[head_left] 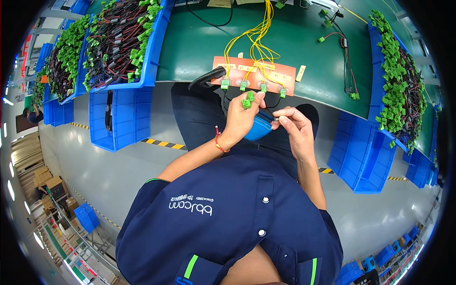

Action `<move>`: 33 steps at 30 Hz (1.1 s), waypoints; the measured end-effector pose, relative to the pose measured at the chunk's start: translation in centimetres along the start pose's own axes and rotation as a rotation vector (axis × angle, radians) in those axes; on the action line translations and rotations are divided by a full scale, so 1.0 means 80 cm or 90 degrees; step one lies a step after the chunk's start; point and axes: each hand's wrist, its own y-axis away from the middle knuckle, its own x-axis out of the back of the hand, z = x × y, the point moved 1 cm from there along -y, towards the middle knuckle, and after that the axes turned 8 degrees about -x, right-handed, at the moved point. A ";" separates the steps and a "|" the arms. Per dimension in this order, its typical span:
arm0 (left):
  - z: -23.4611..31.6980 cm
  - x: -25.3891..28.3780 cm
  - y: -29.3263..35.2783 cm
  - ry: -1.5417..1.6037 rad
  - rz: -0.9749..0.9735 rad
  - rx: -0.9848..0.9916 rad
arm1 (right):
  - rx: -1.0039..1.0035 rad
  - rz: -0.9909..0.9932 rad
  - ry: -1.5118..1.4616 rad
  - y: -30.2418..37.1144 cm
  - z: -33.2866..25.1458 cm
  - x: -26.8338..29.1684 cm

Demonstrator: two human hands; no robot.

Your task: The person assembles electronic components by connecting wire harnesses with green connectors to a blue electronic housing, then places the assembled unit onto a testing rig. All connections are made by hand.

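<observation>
My left hand (pixel 239 118) is closed on green terminal connectors (pixel 248 100), held just below the front edge of the bench. To its right, my right hand (pixel 297 128) pinches something small and dark at the fingertips, too small to name. Thin black wire shows around both hands. Just beyond them, an orange board (pixel 289 85) lies at the bench edge, with a row of green connectors (pixel 263 87) along its near side. Yellow wires (pixel 259 35) run from the board toward the far side. A black handle-like object (pixel 207 78) rests at the board's left end.
Blue bins of green-ended cables (pixel 122 42) stand on the left, and another such bin (pixel 396 90) on the right. Blue crates (pixel 121 118) hang below bench level. A loose cable (pixel 349 61) lies on the green bench top (pixel 190 52). A blue pouch-like thing (pixel 258 129) sits at my lap.
</observation>
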 end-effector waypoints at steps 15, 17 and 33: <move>0.035 0.025 0.039 0.020 -0.160 0.045 | 0.009 -0.052 0.123 -0.016 -0.006 -0.035; 0.031 0.033 0.039 0.011 -0.165 0.057 | 0.002 -0.073 0.182 -0.018 -0.009 -0.039; 0.023 0.064 0.057 0.294 -0.074 0.205 | 0.148 -0.072 0.646 -0.103 -0.180 -0.059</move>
